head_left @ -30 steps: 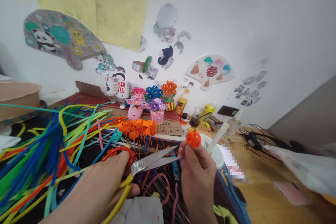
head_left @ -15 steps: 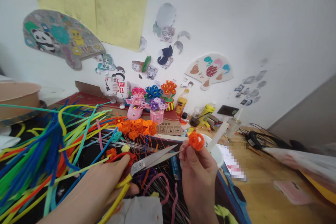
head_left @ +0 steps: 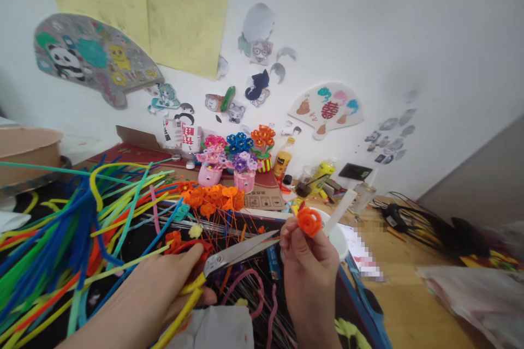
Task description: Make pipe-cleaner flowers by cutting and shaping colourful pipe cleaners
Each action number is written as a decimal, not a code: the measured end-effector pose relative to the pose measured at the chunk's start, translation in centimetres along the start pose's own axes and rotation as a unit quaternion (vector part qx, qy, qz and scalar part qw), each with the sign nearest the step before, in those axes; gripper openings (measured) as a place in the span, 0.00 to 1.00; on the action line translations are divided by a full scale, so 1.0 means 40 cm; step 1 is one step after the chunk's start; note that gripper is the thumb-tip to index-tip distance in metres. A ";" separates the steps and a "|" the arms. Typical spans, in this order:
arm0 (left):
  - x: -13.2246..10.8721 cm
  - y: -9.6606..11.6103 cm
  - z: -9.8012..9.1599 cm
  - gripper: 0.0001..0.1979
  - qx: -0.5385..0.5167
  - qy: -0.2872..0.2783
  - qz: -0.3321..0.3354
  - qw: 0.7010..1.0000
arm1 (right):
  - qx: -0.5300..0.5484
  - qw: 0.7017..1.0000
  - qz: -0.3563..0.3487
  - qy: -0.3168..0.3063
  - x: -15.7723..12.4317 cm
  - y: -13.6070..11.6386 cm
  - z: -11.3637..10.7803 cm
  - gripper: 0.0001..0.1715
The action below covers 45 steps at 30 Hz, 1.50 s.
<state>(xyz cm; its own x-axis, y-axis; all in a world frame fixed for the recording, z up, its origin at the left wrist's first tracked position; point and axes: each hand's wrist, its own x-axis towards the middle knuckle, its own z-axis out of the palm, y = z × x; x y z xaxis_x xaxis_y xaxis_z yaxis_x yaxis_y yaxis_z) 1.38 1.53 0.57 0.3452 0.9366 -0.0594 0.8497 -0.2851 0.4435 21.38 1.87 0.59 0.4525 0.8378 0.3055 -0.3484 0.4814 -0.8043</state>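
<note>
Scissors (head_left: 235, 253) with red and yellow handles were gripped in the left hand (head_left: 164, 294), the blades nearly closed and pointed toward the right hand (head_left: 307, 262). An orange pipe-cleaner flower (head_left: 309, 221) was pinched between the fingertips of the right hand and held upright just above the blade tips, over the near edge of the tabletop (head_left: 409, 305). A fan of loose pipe cleaners (head_left: 69, 218) in blue, green, yellow and orange was spread to the left of the hands. A cluster of finished orange flowers (head_left: 213, 196) on thin wire stems was seen just behind the scissors. Farther back, small pots of pipe-cleaner flowers (head_left: 237, 166) were set on a cardboard box (head_left: 266, 196). A white bowl (head_left: 338, 237) was partly hidden behind the right hand.
</note>
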 end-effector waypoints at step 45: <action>0.013 -0.013 -0.014 0.13 0.075 -0.069 -0.015 0.995 | 0.015 0.999 -0.030 0.003 0.003 -0.004 0.001 0.10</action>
<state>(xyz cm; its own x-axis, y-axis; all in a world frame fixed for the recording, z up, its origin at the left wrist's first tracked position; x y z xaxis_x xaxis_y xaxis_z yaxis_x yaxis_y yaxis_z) 0.88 2.28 0.82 0.3621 0.9109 -0.1979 0.9066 -0.2947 0.3022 21.45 1.90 0.79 0.4780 0.8056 0.3501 -0.3452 0.5388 -0.7684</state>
